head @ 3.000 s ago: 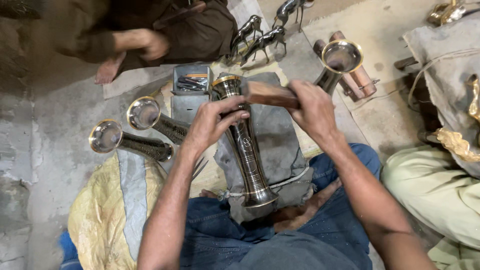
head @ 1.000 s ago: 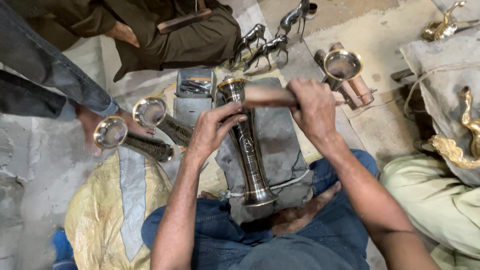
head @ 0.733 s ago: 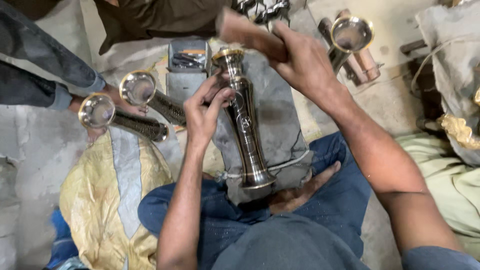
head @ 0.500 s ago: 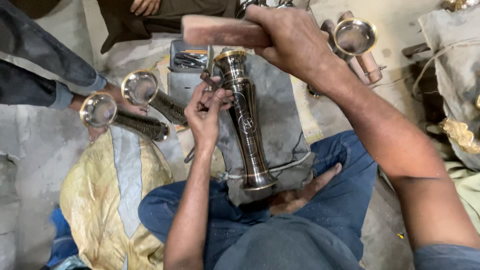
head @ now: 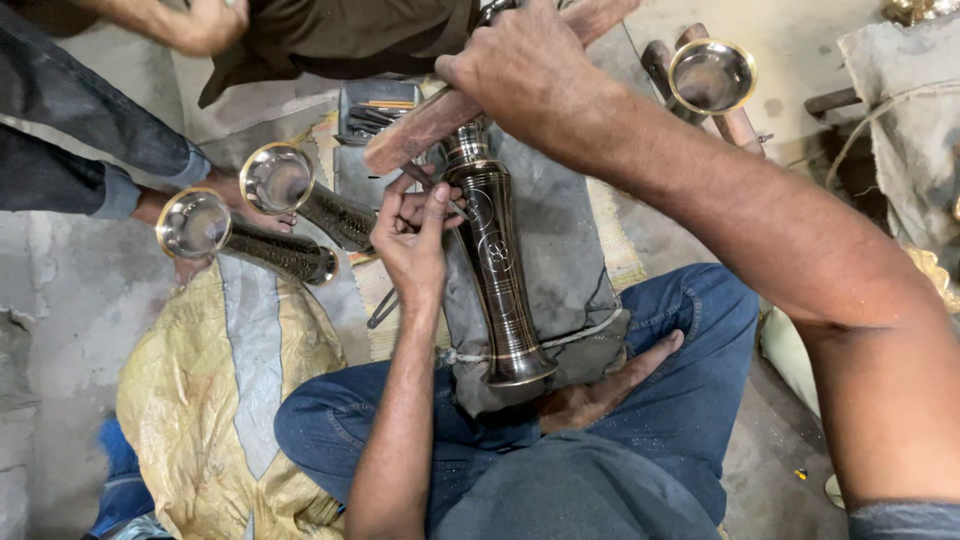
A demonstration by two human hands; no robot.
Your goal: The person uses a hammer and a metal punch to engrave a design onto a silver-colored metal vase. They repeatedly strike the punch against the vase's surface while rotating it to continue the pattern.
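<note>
Left hand (head: 412,235) pinches a thin tool against vase (head: 495,262) lying on the lap pad, right hand (head: 520,65) at 12 o'clock grips raised mallet (head: 440,118); engraving partly done.

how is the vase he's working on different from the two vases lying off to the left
The vase being worked lies lengthwise on a grey cloth pad, base toward the person, with the left hand beside it. The two spare vases lie aslant, untouched, open mouths showing. All are dark, patterned metal with bright rims.

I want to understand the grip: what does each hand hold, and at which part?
Right hand grips a wooden mallet by its handle; left hand pinches a thin metal tool against the dark vase.
</note>
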